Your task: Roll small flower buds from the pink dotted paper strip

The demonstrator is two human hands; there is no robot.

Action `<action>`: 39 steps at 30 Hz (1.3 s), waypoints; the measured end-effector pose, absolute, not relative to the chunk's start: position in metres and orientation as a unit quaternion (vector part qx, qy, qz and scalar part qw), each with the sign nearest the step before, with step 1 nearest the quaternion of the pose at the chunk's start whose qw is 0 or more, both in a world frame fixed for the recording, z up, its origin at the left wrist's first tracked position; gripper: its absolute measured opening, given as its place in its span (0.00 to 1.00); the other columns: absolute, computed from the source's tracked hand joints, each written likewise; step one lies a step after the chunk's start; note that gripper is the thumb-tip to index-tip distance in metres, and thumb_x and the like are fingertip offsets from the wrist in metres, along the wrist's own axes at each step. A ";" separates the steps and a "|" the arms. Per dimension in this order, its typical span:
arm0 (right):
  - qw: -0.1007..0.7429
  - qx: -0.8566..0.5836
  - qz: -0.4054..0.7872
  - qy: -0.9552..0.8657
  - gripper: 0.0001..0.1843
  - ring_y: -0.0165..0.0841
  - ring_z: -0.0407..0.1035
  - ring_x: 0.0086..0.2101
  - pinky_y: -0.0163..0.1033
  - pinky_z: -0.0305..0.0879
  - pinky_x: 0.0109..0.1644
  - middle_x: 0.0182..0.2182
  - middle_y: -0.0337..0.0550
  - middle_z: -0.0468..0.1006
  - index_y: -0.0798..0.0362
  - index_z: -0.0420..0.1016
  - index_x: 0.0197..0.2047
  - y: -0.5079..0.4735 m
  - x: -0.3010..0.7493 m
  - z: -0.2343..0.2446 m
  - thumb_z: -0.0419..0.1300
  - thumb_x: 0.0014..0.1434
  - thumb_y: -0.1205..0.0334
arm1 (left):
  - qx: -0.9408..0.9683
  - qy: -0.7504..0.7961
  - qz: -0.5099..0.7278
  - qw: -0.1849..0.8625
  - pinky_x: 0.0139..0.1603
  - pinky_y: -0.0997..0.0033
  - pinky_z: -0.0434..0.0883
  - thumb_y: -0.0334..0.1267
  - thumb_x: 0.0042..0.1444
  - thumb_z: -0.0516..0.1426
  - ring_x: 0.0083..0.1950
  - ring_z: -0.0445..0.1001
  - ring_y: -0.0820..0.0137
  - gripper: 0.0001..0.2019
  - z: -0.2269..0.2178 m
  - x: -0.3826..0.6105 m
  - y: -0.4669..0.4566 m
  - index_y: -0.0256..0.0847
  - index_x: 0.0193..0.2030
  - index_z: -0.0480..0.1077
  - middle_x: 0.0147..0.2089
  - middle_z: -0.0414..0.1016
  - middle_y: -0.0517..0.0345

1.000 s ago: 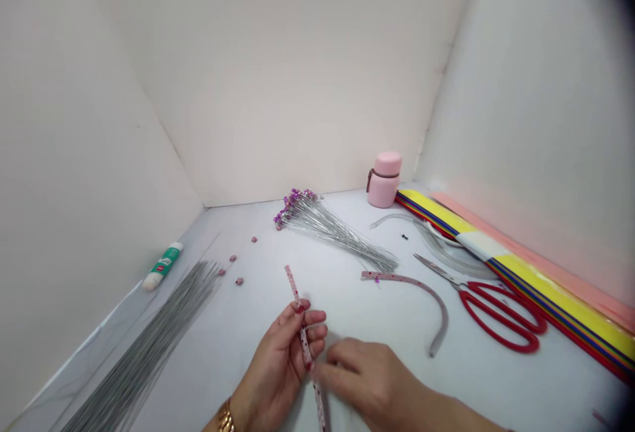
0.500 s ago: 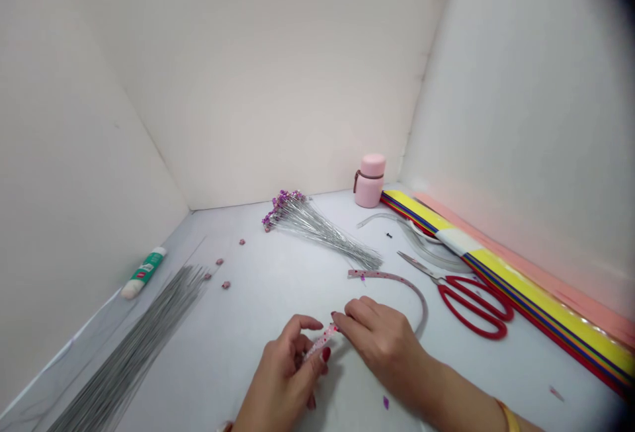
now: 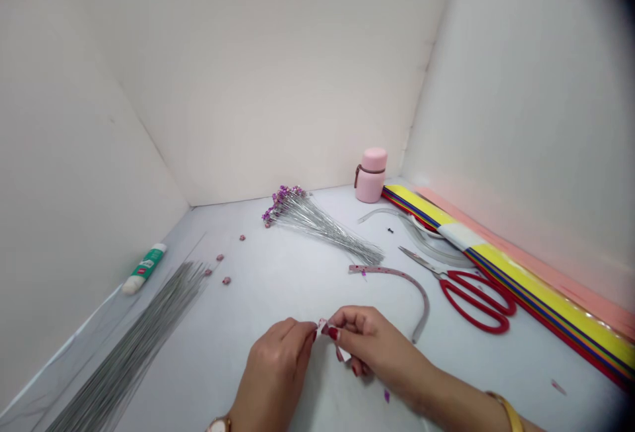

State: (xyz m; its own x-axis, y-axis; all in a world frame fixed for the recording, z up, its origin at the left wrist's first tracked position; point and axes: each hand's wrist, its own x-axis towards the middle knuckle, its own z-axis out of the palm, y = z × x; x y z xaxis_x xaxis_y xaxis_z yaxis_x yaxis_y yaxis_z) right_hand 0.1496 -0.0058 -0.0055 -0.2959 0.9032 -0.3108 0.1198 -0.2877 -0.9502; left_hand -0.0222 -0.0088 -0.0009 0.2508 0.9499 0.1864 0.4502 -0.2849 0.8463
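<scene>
Between my two hands is a short pink-and-white patterned paper strip (image 3: 344, 354), its end folded or curled at the fingertips. My left hand (image 3: 278, 362) pinches the strip's upper end with thumb and index finger. My right hand (image 3: 380, 346) grips the strip too, its white side hanging below the thumb. A longer curved pink strip (image 3: 415, 286) with dark red spots lies on the table just beyond my right hand. A small purple scrap (image 3: 387, 395) lies below the right wrist. Several small pink folded paper stars (image 3: 227, 280) sit to the left.
Grey wires (image 3: 133, 346) lie at left near a green glue stick (image 3: 145, 268). Wires with purple flower heads (image 3: 322, 223) lie at the back. Red-handled scissors (image 3: 476, 300), clear curved strips (image 3: 436, 253), coloured sheets (image 3: 536, 286) and a pink flask (image 3: 371, 177) are at right.
My left hand has turned over from a palm-up hold to a pinch at the strip's end. My right hand has shifted slightly, and the strip now shows its white side.
</scene>
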 end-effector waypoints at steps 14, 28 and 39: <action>0.352 -0.513 0.595 -0.508 0.07 0.24 0.59 0.17 0.29 0.53 0.20 0.16 0.32 0.66 0.54 0.71 0.30 -0.003 0.149 -0.004 0.56 0.50 0.60 | 0.711 0.531 0.339 0.313 0.30 0.75 0.63 0.34 0.49 0.57 0.28 0.70 0.68 0.06 0.002 -0.017 -0.009 0.43 0.28 0.75 0.26 0.75 0.55; 0.432 -0.462 0.624 -0.459 0.06 0.25 0.62 0.19 0.29 0.54 0.23 0.18 0.31 0.67 0.53 0.65 0.34 -0.007 0.141 0.000 0.57 0.51 0.63 | 0.517 0.501 0.349 0.600 0.32 0.76 0.65 0.32 0.49 0.56 0.31 0.71 0.69 0.07 -0.004 -0.005 -0.010 0.35 0.31 0.75 0.26 0.76 0.56; 0.423 -0.464 0.483 -0.611 0.09 0.28 0.65 0.25 0.32 0.62 0.29 0.24 0.36 0.70 0.52 0.64 0.42 -0.013 0.145 -0.001 0.53 0.56 0.64 | 0.443 0.545 0.378 0.603 0.20 0.81 0.57 0.39 0.45 0.60 0.19 0.60 0.78 0.08 -0.002 -0.006 -0.010 0.35 0.23 0.72 0.17 0.67 0.64</action>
State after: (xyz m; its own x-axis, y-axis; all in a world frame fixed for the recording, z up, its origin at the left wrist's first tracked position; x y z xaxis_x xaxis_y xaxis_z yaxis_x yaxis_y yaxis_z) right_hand 0.1450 -0.0128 -0.0009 -0.2122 0.9749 0.0677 0.1587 0.1027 -0.9820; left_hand -0.0058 -0.0100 -0.0015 0.1194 0.9389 -0.3227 0.0269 0.3218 0.9464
